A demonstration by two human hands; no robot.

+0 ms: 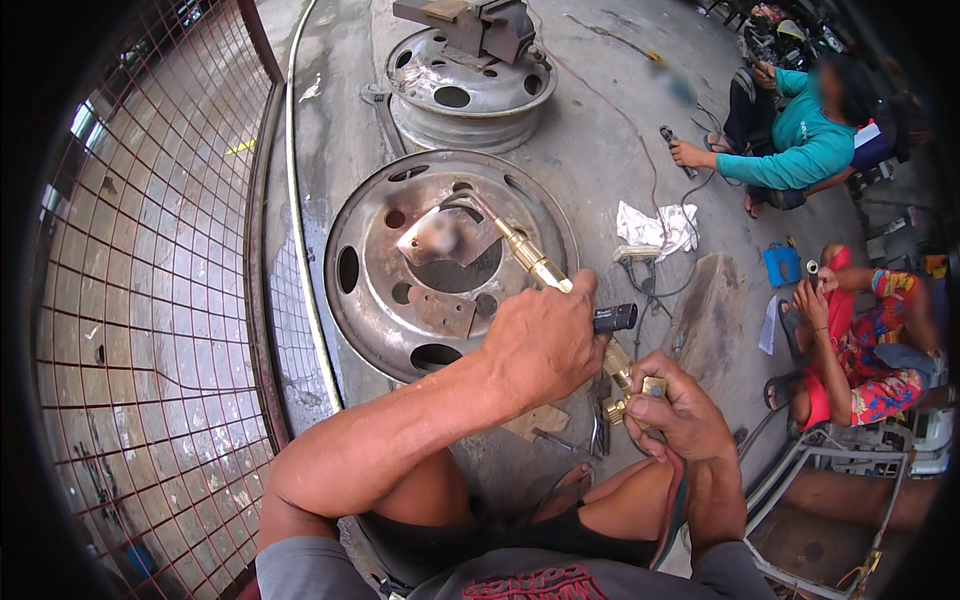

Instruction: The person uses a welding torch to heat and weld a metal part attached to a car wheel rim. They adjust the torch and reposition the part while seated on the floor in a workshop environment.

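Note:
A brass gas torch [540, 263] slants across the middle, its thin bent tip over the steel wheel rim [350, 322]. My left hand [548, 340] is closed round the torch's body. A short black cylinder [616, 318] pokes out beside that hand; its kind is unclear. At the torch's rear end, the fingers of my right hand [685, 412] pinch a brass valve knob [654, 388]. From there a red and green hose [676, 515] runs down over my leg. Under the tip, a metal plate [478, 232] lies on the rim, and a rusty plate with holes [443, 312] lies nearer me.
Beyond stands another wheel rim [470, 125] with a bench vise [490, 30] on top. A wire mesh fence [170, 290] runs along the left. Two people sit at the right, one in a teal shirt [800, 140]. A white cloth [660, 228] and cables lie on the concrete floor.

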